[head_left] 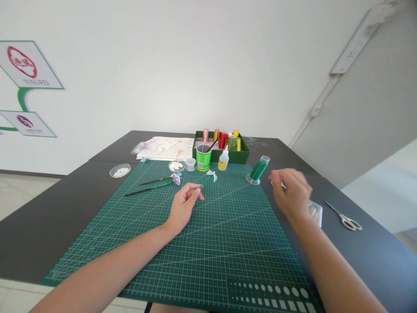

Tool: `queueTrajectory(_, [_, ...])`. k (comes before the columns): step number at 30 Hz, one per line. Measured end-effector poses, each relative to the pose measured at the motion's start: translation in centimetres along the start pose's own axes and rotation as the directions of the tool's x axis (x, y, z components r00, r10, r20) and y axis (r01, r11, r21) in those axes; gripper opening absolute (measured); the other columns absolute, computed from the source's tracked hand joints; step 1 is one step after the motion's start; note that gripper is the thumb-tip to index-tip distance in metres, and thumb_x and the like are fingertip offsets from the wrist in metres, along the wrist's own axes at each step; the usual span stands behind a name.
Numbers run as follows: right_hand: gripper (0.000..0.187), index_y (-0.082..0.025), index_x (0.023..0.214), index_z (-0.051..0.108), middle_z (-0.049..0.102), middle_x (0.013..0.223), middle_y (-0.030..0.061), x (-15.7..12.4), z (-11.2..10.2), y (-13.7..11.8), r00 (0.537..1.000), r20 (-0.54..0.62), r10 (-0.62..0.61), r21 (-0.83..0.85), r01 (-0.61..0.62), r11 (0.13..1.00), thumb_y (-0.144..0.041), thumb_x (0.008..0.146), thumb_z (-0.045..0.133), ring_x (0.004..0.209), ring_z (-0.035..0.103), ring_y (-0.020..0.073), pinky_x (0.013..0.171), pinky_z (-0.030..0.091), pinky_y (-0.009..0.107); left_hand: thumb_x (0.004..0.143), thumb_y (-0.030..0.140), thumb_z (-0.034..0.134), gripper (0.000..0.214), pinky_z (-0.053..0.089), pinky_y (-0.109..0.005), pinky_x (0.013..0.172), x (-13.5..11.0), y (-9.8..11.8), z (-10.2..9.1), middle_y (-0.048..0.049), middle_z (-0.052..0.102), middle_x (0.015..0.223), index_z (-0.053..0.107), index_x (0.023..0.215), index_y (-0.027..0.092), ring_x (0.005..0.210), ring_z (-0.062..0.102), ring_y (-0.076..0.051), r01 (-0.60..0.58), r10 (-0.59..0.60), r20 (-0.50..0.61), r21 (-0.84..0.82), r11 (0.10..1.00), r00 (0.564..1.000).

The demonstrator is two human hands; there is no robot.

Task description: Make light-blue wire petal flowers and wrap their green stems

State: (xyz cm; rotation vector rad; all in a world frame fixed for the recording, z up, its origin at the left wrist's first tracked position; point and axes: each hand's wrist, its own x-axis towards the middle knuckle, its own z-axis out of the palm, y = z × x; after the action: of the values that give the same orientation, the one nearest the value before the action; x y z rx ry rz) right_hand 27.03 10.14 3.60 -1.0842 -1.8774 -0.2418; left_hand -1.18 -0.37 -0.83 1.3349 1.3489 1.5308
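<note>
My left hand [185, 203] is over the middle of the green cutting mat [202, 252], thumb and fingers pinched on a thin green stem [206, 181]. Small pale blue petals or leaves [212, 174] sit at the stem's far end. Off the mat's right edge, my right hand [291, 190] is raised with curled fingers, slightly blurred; whatever they may hold is hidden. Beside that hand, a spool of green thread [260, 168] leans on a clear round base [253, 180]. A small whitish item [273, 184] partly shows by the right fingers.
A green can [203, 158], glue bottle [223, 160] and box of thread spools [243, 157] stand at the back. Two dark sticks with green ends [143, 190], one near a purple flower [176, 178], lie left. Scissors [347, 221] and a clear container [317, 212] lie right.
</note>
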Motion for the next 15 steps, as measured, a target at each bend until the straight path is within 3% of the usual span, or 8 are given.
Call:
queueTrajectory(2, [0.037,-0.021,0.075,0.066,0.07,0.081,0.0095,-1.2,1.4,-3.2,0.944,0.315,-0.1,0.271,0.012,0.962,-0.039,0.099,0.044,0.081,0.063,0.0234,0.082,0.047,0.04,0.092,0.043,0.059,0.028,0.029,-0.023,0.048,-0.4,0.2,0.4,0.0002,0.067,0.068,0.064,0.1,0.017,0.047,0.038,-0.009,-0.008,0.008,0.022,-0.004,1.0,1.0])
queueTrajectory(4, [0.031,-0.023,0.1,0.072,0.074,0.106,0.0105,-2.6,2.7,-6.1,0.85,0.506,-0.148,0.498,-0.148,0.854,-0.038,0.1,0.045,0.103,0.066,0.0256,0.095,0.048,0.043,0.092,0.042,0.059,0.028,0.031,-0.023,0.049,-0.8,0.4,0.7,0.0003,0.068,0.07,0.065,0.101,0.017,0.048,0.04,-0.009,-0.007,0.006,0.049,0.005,1.0,0.999])
queueTrajectory(6, [0.035,-0.024,0.125,0.065,0.067,0.129,0.01,-4.1,3.8,-8.4,0.754,0.637,-0.16,0.602,-0.358,0.714,-0.041,0.097,0.051,0.121,0.061,0.0267,0.104,0.046,0.046,0.093,0.043,0.059,0.027,0.034,-0.024,0.051,-1.0,0.5,0.8,0.0003,0.068,0.071,0.065,0.102,0.018,0.049,0.044,-0.01,-0.002,0.001,0.076,0.011,1.0,0.997])
queueTrajectory(8, [0.041,-0.026,0.134,0.059,0.065,0.132,0.0092,-5.3,4.5,-9.9,0.719,0.679,-0.148,0.658,-0.507,0.557,-0.042,0.096,0.053,0.125,0.06,0.0256,0.107,0.046,0.047,0.093,0.042,0.059,0.027,0.037,-0.024,0.054,-1.1,0.6,0.9,0.0001,0.068,0.071,0.066,0.102,0.018,0.053,0.05,-0.011,-0.004,0.004,0.097,-0.002,1.0,0.995])
queueTrajectory(10, [0.041,-0.027,0.132,0.059,0.069,0.121,0.0084,-6.0,4.8,-10.7,0.724,0.683,-0.093,0.677,-0.58,0.453,-0.044,0.096,0.054,0.114,0.066,0.0239,0.103,0.05,0.044,0.093,0.042,0.059,0.027,0.039,-0.025,0.057,-1.2,0.6,0.9,-0.0002,0.068,0.072,0.066,0.102,0.018,0.058,0.056,-0.012,-0.007,0.01,0.11,-0.026,1.0,0.994])
queueTrajectory(12, [0.04,-0.026,0.13,0.06,0.072,0.101,0.0059,-6.4,4.8,-11.1,0.713,0.7,-0.041,0.66,-0.624,0.419,-0.045,0.096,0.053,0.088,0.071,0.0205,0.088,0.056,0.04,0.093,0.042,0.059,0.027,0.042,-0.025,0.059,-1.2,0.7,0.9,-0.0004,0.068,0.072,0.065,0.102,0.017,0.06,0.058,-0.013,-0.007,0.011,0.114,-0.037,0.999,0.993])
queueTrajectory(15, [0.042,-0.024,0.13,0.059,0.057,0.067,-0.0035,-6.4,4.5,-11.3,0.654,0.756,-0.012,0.596,-0.68,0.427,-0.046,0.096,0.052,0.048,0.052,0.0122,0.055,0.051,0.03,0.093,0.041,0.059,0.026,0.043,-0.026,0.061,-1.1,0.6,0.9,-0.0007,0.069,0.073,0.065,0.102,0.017,0.063,0.06,-0.014,-0.007,0.01,0.105,-0.025,1.0,0.994])
